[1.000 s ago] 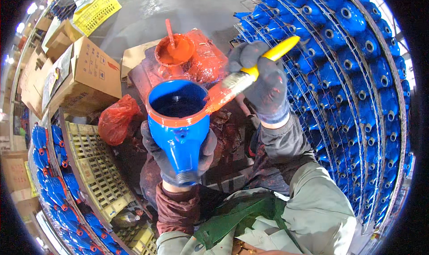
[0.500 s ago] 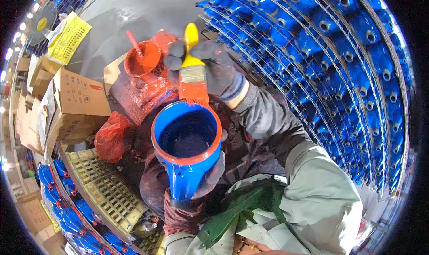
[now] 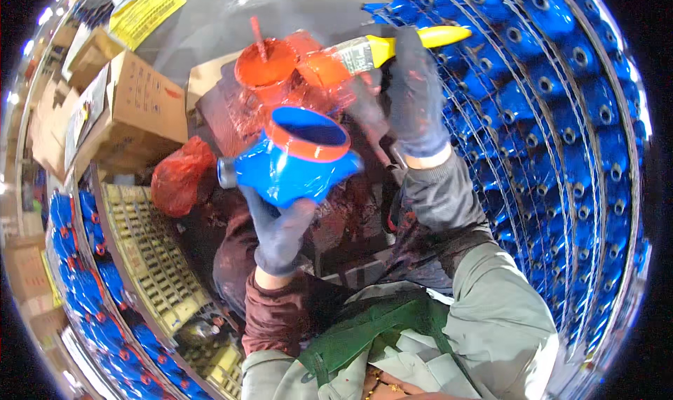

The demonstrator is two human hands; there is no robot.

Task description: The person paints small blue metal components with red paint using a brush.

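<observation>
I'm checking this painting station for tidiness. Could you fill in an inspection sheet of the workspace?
Surface: red-stained sheet under the paint.
Job's things: blue cast housing with red rim; yellow-handled brush; red paint pot.
Clutter: cardboard boxes, red bag.
Hands: gloved left hand holds the housing; gloved right hand holds the brush.
Cables: nothing seen.
Surroundings: racks of blue castings, yellow grid crate.

Dark knit gloves, paint-stained maroon and grey sleeves, green apron.
</observation>
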